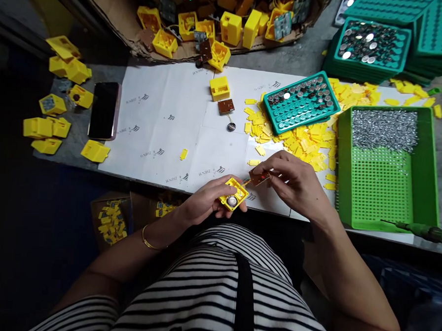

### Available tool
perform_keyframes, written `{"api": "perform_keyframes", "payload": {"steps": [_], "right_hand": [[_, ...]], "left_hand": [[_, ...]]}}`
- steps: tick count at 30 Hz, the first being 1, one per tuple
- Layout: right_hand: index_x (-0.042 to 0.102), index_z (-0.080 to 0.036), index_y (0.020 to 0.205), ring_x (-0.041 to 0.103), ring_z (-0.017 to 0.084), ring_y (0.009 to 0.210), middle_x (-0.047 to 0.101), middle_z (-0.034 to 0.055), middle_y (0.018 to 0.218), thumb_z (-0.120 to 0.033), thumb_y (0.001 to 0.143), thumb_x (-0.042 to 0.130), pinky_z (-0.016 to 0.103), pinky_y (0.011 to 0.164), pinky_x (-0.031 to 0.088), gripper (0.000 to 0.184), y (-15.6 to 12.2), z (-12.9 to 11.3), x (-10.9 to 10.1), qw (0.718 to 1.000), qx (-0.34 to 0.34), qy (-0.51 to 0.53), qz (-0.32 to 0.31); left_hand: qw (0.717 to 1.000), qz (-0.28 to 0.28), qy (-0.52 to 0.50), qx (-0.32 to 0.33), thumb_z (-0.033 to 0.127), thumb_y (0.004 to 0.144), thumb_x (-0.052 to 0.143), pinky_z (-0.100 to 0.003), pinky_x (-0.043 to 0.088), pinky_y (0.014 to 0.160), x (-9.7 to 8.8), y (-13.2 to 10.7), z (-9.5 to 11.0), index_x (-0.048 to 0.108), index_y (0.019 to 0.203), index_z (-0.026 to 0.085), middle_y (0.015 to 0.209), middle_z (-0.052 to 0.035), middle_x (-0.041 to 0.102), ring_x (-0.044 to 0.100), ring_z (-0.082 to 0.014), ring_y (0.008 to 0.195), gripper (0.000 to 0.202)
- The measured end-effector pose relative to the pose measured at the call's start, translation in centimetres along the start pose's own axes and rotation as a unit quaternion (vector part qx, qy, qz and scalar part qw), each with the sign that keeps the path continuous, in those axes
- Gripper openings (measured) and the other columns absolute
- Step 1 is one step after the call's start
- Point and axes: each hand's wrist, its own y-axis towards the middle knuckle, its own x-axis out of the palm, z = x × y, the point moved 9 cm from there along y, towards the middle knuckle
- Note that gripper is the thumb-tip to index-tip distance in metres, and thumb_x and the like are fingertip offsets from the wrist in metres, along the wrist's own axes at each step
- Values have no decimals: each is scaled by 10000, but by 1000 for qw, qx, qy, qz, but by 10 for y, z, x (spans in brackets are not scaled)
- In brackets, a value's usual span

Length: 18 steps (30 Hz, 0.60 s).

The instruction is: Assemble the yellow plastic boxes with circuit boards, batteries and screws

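My left hand (208, 198) is closed around a small yellow plastic housing (238, 188), its open side facing up and the thumb over its edge. A round silver part (232, 200) sits in the housing's near corner. Between the fingertips of my right hand (294, 181) is a brown circuit board (259, 177), just right of the housing. Thin wires run from the board into the housing. Farther back on the white sheet lie another yellow housing (219, 88), a second brown board (226, 106) and a round black part (231, 127) wired to it.
A teal tray (293, 121) of round parts rests on scattered yellow plates (311, 145). At right stands a green basket (433, 171) of screws, with a screwdriver (421, 229) at its near edge. A phone (104, 111) lies left; a cardboard box (117, 19) of housings stands behind.
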Motion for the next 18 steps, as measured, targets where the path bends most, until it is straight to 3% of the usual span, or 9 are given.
{"api": "perform_keyframes", "payload": {"steps": [3,8,11,15,18], "right_hand": [[664,-173,912,628,132,641,689,40,819,-145,873,468,261,611,513,201,-1,6,6,995,55,67,-44],[635,-153,897,644,123,553,705,46,836,-171,826,514,251,543,544,141,-3,13,11,970,123,204,-41],[610,-158,912,650,122,569,692,57,877,-273,863,584,251,546,559,128,-3,16,13,971,121,202,-31],[525,-195,1091,663,115,616,647,35,943,-295,864,629,238,560,564,269,-3,19,10,979,94,180,-6],[543,-193,1054,649,103,620,640,29,924,-310,889,608,233,581,563,212,-2,16,8,981,81,177,-5]], "left_hand": [[1000,2,9,1,335,835,574,-166,294,372,-2,0,-1,519,1044,185,790,-60,731,550,-83,452,263],[999,24,23,7,321,853,580,-159,308,369,-7,1,-1,529,1087,188,892,-83,748,542,-60,430,274],[999,32,19,10,322,853,584,-165,317,367,-9,1,0,525,1094,181,914,-95,748,562,-71,445,285],[999,36,19,14,328,843,599,-164,331,373,-10,1,1,533,1095,178,910,-88,746,570,-74,463,301],[999,35,19,17,334,838,607,-161,337,377,-10,1,2,541,1085,177,898,-84,744,575,-77,475,300]]}}
